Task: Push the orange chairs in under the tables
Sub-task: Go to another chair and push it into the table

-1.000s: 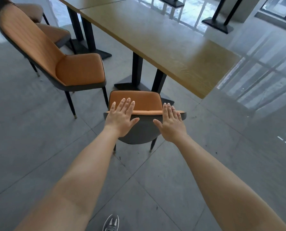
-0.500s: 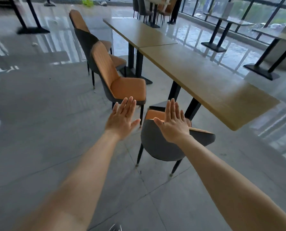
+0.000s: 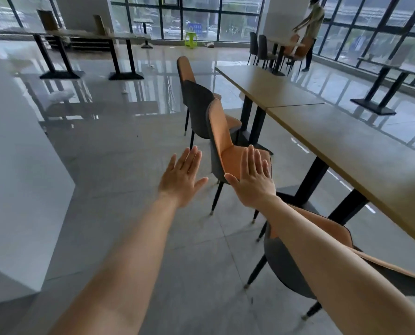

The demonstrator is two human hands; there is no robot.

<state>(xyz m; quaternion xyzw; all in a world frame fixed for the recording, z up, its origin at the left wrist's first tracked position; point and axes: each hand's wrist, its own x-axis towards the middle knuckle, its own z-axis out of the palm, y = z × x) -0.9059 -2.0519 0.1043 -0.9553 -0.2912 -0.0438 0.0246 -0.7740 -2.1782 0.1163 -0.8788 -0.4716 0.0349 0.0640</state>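
Three orange chairs with grey backs stand along the left side of a row of wooden tables [image 3: 342, 141]. The nearest chair [image 3: 288, 269] is tucked partly under the table, below my right forearm. The second chair [image 3: 222, 139] stands pulled out, its seat facing the table. A third chair [image 3: 196, 102] stands behind it. My left hand [image 3: 181, 180] is raised flat with fingers spread, left of the second chair and touching nothing. My right hand [image 3: 253, 177] is raised the same way in front of that chair's seat, holding nothing.
A white pillar [image 3: 20, 165] rises on the left. More tables [image 3: 85, 35] stand at the back left, a green stool [image 3: 190, 39] by the windows. At the back right a person [image 3: 310, 27] handles chairs. A further table [image 3: 395, 68] stands at right.
My view has lifted from the nearest chair towards the room. Both hands have come off that chair's back and now hover open near the second chair.
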